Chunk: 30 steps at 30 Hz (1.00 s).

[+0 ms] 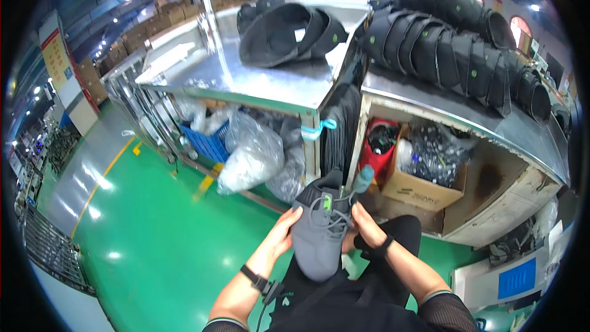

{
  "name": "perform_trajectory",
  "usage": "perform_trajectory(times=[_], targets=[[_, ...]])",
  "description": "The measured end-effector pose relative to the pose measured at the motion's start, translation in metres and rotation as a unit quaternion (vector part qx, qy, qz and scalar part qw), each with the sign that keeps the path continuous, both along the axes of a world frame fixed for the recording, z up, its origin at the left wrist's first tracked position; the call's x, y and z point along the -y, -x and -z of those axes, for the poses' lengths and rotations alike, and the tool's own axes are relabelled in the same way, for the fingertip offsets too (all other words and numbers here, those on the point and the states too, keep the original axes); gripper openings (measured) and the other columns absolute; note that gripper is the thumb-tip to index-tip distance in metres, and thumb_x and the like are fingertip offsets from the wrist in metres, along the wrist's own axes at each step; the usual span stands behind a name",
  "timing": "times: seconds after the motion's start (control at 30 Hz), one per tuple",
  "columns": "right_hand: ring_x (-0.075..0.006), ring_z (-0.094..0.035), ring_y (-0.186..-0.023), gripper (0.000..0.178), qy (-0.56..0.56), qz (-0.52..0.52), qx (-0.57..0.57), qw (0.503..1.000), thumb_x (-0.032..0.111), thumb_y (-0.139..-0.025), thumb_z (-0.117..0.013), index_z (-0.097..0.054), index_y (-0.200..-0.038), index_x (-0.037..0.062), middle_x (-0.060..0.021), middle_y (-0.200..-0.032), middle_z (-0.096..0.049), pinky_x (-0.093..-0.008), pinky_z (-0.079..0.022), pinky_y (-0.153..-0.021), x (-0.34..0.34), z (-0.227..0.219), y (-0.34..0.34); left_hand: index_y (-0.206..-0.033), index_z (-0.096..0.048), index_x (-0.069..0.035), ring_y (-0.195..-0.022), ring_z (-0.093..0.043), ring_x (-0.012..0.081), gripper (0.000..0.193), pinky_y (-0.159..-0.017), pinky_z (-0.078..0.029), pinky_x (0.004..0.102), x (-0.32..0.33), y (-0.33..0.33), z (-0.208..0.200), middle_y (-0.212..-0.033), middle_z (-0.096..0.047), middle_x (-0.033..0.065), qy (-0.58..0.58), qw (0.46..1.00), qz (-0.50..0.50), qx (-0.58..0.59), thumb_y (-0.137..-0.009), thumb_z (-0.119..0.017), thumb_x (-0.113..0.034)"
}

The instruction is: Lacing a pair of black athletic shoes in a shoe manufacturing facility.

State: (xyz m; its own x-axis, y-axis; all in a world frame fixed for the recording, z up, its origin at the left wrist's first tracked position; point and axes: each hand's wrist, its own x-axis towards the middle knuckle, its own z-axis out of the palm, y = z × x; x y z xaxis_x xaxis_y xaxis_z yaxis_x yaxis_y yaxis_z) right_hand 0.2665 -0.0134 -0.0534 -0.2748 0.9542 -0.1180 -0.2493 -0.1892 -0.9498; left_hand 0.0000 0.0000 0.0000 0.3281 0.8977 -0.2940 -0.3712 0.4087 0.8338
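Note:
A dark grey lace-up sneaker (316, 243) is above my lap, its toe toward me and its heel end away. Grey laces (332, 227) cross its front, and a bright green patch (327, 203) shows by the tongue. My left hand (281, 232) is closed on the shoe's left side, thumb along the upper. On the other side my right hand (367, 226) grips it near the laces; its lower fingers are partly hidden behind the shoe. Just beyond my right hand stands a teal, rounded, bottle-like thing (363, 179).
Ahead, a metal-topped table (270, 86) bears black curved pieces (283, 34). Nested black pieces (436, 49) line the right bench (393, 86). Below are a blue crate (208, 140), plastic bags (252, 160), a red bag (373, 158) and a cardboard box (421, 193). Green floor (153, 240) spreads left.

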Motion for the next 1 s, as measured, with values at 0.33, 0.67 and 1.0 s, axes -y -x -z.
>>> perform_trajectory(times=[0.33,0.67,1.0], targets=[[-0.018,-0.059,-0.11,0.033,-0.242,0.071,0.12,0.96,0.013,-0.099,-0.048,-0.051,-0.129,-0.0007,-0.01,-0.119,-0.062,-0.032,-0.045,-0.097,0.037,-0.189,-0.079,-0.126,-0.055,-0.002,-0.118,-0.051,0.0349,0.047,-0.099,-0.041,0.0417,-0.032,0.02,-0.289,-0.126,-0.055,0.0164,-0.618,0.509,-0.15,-0.58,-0.081,-0.066,-0.012],[-0.0101,-0.06,-0.09,0.017,-0.382,0.501,0.317,0.709,0.005,-0.094,-0.056,-0.058,-0.109,-0.0016,-0.0051,-0.096,-0.065,-0.0249,-0.048,-0.079,0.051,-0.251,-0.232,-0.145,-0.035,-0.006,-0.136,-0.03,0.039,0.069,-0.107,-0.029,0.0589,-0.299,-0.033,-0.275,-0.15,-0.032,0.0152,-0.533,0.508,0.075,-0.673,-0.088,-0.061,-0.034],[-0.0387,-0.062,-0.094,0.037,-0.263,0.551,0.49,0.622,0.031,-0.087,-0.063,-0.062,-0.105,-0.0008,-0.0227,-0.098,-0.065,-0.0404,-0.047,-0.079,-0.038,-0.313,-0.34,-0.141,-0.041,-0.002,-0.127,-0.046,0.0308,0.072,-0.108,-0.034,0.0362,-0.209,-0.007,-0.275,-0.133,-0.049,0.0186,-0.57,0.568,0.07,-0.59,-0.078,-0.07,-0.016]])
